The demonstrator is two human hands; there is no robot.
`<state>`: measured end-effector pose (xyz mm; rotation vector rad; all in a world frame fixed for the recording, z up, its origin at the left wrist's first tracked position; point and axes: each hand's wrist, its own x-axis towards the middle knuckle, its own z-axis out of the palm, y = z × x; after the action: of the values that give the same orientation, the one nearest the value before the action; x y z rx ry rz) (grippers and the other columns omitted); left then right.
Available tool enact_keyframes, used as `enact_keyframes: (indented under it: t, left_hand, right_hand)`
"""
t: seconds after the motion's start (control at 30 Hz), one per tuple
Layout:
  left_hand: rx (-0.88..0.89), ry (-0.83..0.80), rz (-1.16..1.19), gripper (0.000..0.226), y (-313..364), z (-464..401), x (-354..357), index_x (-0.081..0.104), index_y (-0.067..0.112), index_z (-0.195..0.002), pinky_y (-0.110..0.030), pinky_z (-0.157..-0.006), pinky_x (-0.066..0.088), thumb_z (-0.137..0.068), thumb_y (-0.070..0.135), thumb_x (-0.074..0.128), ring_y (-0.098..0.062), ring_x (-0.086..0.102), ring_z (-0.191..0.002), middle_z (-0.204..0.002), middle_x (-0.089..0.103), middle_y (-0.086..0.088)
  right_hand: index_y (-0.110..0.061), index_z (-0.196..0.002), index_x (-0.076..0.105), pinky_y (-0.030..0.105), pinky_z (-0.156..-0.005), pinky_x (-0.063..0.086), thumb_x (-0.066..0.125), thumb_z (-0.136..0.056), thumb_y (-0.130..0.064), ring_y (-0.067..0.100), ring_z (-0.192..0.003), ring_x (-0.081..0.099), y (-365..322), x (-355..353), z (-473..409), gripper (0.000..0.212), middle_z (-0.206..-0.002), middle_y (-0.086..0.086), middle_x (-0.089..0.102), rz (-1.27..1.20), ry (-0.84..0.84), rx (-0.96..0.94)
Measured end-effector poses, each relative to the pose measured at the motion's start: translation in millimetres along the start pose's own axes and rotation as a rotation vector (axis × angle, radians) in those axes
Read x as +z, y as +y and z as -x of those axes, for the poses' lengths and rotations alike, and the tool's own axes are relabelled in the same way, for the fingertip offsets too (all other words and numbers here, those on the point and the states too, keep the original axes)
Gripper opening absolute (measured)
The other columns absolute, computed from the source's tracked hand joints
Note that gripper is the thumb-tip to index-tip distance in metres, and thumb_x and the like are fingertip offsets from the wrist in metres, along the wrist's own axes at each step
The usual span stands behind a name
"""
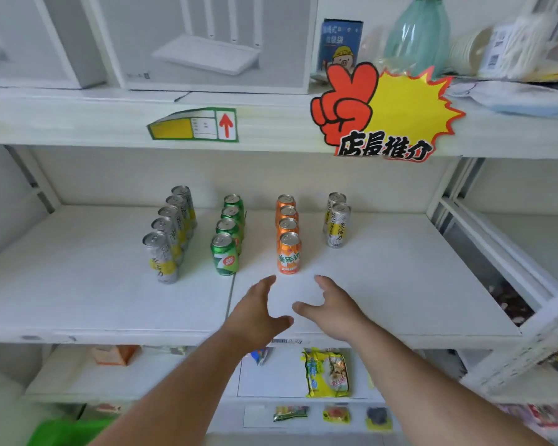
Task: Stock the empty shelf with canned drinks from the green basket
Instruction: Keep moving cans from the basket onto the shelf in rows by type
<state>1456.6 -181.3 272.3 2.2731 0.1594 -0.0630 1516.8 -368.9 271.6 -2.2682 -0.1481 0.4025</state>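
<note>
Both hands, left hand (258,312) and right hand (331,309), are hovering empty with fingers spread apart over the shelf (400,284), at 6 o'clock from the orange can (289,254).

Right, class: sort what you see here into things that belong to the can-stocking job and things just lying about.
Job:
silver-yellow cans
green cans
orange cans
shelf
green basket
left hand
right hand

Lying about:
promo sign
snack packet
router box

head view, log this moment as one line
left hand open | right hand open | both empty, near front orange can | four can rows on shelf
</note>
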Motion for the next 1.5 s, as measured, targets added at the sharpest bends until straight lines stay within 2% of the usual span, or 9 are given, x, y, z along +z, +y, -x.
enact_keyframes:
  t: [0.17,0.3,0.37,0.47,0.57,0.73,0.87,1.2,1.5]
  left_hand:
    - [-0.132,0.039,-0.034,0.087,-54.7,80.4,-41.5,0.032,0.024,-0.151,-0.023,-0.102,0.035,-0.079,0.033,0.080,-0.016,0.042,-0.135,-0.150,0.040,0.001]
    - [-0.228,0.048,-0.120,0.097,-92.7,138.3,-57.0,0.026,0.022,-0.154,-0.030,-0.113,0.033,-0.076,0.044,0.080,-0.019,0.038,-0.139,-0.155,0.037,-0.001]
    - [-0.290,0.045,-0.158,0.099,-108.2,164.7,-58.3,0.025,0.021,-0.155,-0.029,-0.111,0.033,-0.076,0.047,0.079,-0.020,0.039,-0.139,-0.155,0.037,-0.002]
    - [-0.396,0.048,-0.182,0.100,-124.7,204.9,-54.6,0.024,0.024,-0.156,-0.030,-0.110,0.034,-0.075,0.050,0.077,-0.021,0.039,-0.139,-0.156,0.035,-0.001]
    - [-0.483,0.027,-0.197,0.095,-132.4,245.3,-41.8,0.026,0.022,-0.155,-0.029,-0.109,0.034,-0.078,0.047,0.075,-0.023,0.039,-0.140,-0.156,0.035,-0.004]
    - [-0.657,-0.071,-0.240,0.094,-147.3,309.1,-11.8,0.025,0.021,-0.155,-0.031,-0.112,0.032,-0.081,0.054,0.072,-0.023,0.036,-0.143,-0.159,0.031,-0.003]
    - [-0.758,-0.101,-0.231,0.097,-166.6,354.1,-5.4,0.021,0.024,-0.157,-0.037,-0.115,0.031,-0.081,0.060,0.068,-0.024,0.031,-0.146,-0.162,0.024,-0.001]
    - [-0.821,-0.051,-0.147,0.093,-225.3,413.2,-42.8,0.022,0.023,-0.157,-0.033,-0.115,0.030,-0.084,0.059,0.067,-0.022,0.031,-0.146,-0.161,0.027,-0.003]
    - [-0.851,0.016,-0.047,0.092,-330.6,453.9,-134.8,0.022,0.023,-0.157,-0.030,-0.111,0.035,-0.084,0.054,0.069,-0.021,0.037,-0.142,-0.159,0.032,-0.003]
  right_hand:
    - [-0.026,-0.164,0.024,0.033,-0.118,0.035,0.072,-0.087,-0.059,0.020,-0.149,0.037,-35.6,60.1,61.1,0.096,-0.166,-0.003,0.032,0.222,-0.108,-0.103]
    - [-0.024,-0.162,0.027,0.033,-0.111,0.042,0.073,-0.087,-0.058,0.021,-0.139,0.048,-50.0,96.9,92.6,0.094,-0.160,-0.001,0.041,0.304,-0.193,-0.147]
    - [-0.025,-0.159,0.031,0.033,-0.109,0.043,0.073,-0.085,-0.059,0.022,-0.137,0.050,-52.3,113.8,108.3,0.092,-0.156,-0.001,0.045,0.343,-0.241,-0.181]
    - [-0.031,-0.158,0.030,0.033,-0.114,0.039,0.071,-0.085,-0.062,0.021,-0.144,0.044,-46.2,137.4,131.7,0.090,-0.159,-0.007,0.041,0.368,-0.322,-0.245]
    - [-0.025,-0.163,0.023,0.031,-0.117,0.032,0.068,-0.091,-0.057,0.021,-0.152,0.033,-31.6,153.7,156.4,0.091,-0.168,-0.003,0.028,0.419,-0.416,-0.241]
    - [-0.025,-0.158,0.032,0.031,-0.112,0.039,0.071,-0.088,-0.057,0.023,-0.144,0.043,4.5,183.3,191.0,0.086,-0.163,0.003,0.037,0.429,-0.541,-0.221]
    - [-0.023,-0.161,0.027,0.039,-0.116,0.038,0.069,-0.088,-0.060,0.025,-0.148,0.040,11.9,207.6,216.2,0.092,-0.166,0.003,0.032,0.433,-0.627,-0.207]
    - [-0.022,-0.163,0.025,0.040,-0.117,0.038,0.067,-0.089,-0.060,0.025,-0.149,0.039,-27.4,272.6,234.5,0.093,-0.167,0.003,0.031,0.470,-0.696,-0.209]
    - [-0.024,-0.163,0.026,0.037,-0.118,0.036,0.070,-0.089,-0.057,0.025,-0.150,0.037,-103.7,408.4,252.4,0.092,-0.167,0.003,0.032,0.519,-0.729,-0.147]
